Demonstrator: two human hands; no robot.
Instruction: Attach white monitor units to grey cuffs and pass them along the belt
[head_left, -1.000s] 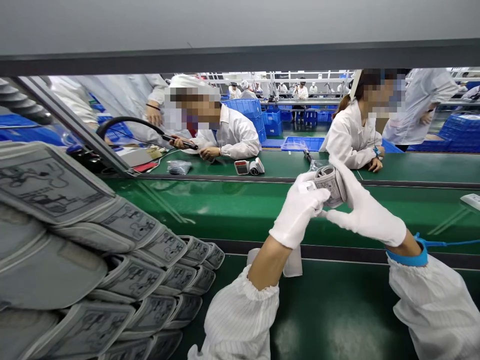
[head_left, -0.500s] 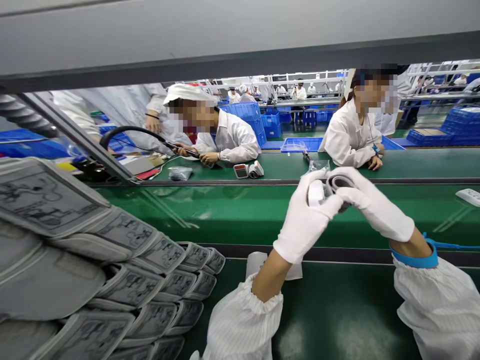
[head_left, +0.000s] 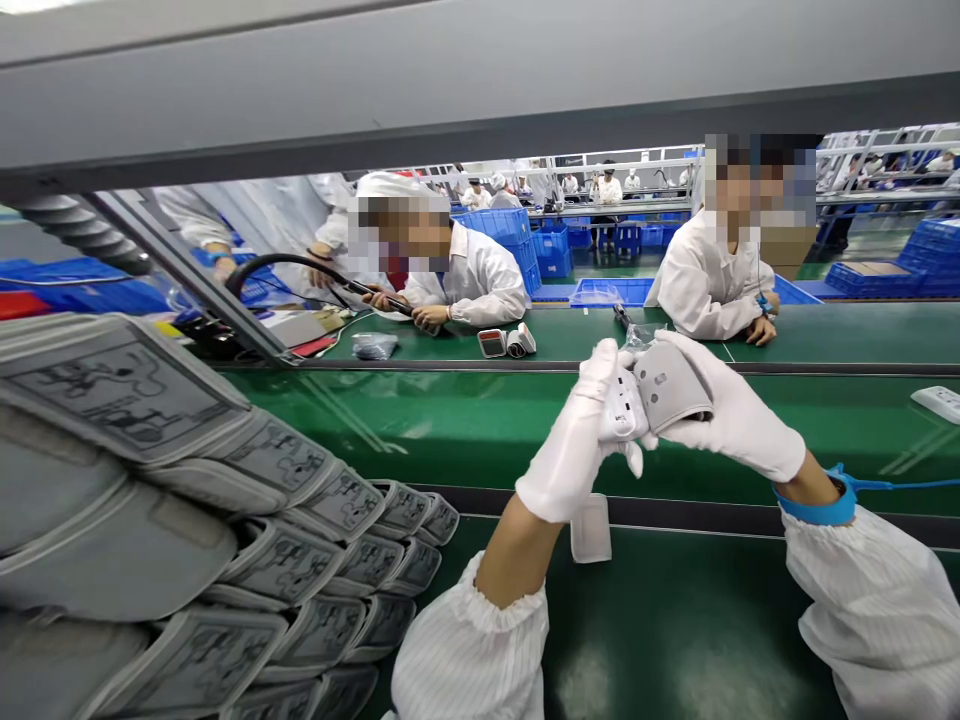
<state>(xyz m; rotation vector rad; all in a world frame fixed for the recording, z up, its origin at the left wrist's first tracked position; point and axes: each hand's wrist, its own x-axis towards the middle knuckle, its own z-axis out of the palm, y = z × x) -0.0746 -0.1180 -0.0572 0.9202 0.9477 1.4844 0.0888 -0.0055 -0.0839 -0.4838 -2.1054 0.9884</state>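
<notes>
My left hand [head_left: 562, 445], in a white glove, grips a small white monitor housing [head_left: 622, 408] with its slotted underside showing. My right hand [head_left: 742, 415], also gloved, is closed around a curved grey blood pressure cuff [head_left: 670, 388], which shows small holes near its edge. Both parts are held close together above the green bench; whether they are joined, I cannot tell. Below my hands a pale flat piece [head_left: 591, 530] lies on the bench. Stacked grey cuffs [head_left: 292, 560] with printed line drawings fill the left side.
A grey beam [head_left: 480, 110] spans overhead. On the far green surface are a wrist monitor [head_left: 507, 342] and a bagged item [head_left: 373, 346]. Two co-workers in white sit opposite, one holding a black hose [head_left: 300, 262]. A blue wrist strap [head_left: 821, 508] trails a cord rightward.
The cuff has been turned from its rolled end and printed face to its plain holed face. The white housing has turned too, now showing its slotted side. My hands stay in about the same place.
</notes>
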